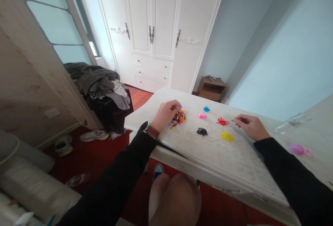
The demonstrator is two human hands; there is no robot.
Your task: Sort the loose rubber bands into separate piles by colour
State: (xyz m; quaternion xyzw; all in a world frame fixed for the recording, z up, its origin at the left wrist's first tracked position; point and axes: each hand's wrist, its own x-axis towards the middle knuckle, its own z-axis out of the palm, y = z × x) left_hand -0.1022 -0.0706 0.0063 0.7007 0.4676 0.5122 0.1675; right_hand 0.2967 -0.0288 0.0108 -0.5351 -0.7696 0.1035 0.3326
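Observation:
My left hand (168, 112) is at the mixed heap of small coloured rubber bands (180, 116), its fingers pinched together. A speck of blue, likely a band, shows at its fingertips. My right hand (248, 124) hovers just right of a small red pile of bands (222, 121). Its thumb and fingers are closed; whatever they may hold is too small to make out. Sorted by colour, other little piles lie between my hands: blue (206, 109), pink (202, 115), black (202, 132) and yellow (227, 136).
The piles lie on a white table (179, 149). A clear plastic bottle (292, 123) and a pink object (300, 149) are at its right side. Beyond stand a white wardrobe (153, 18) and a small wooden cabinet (212, 89). Clothes (101, 80) are heaped at the left.

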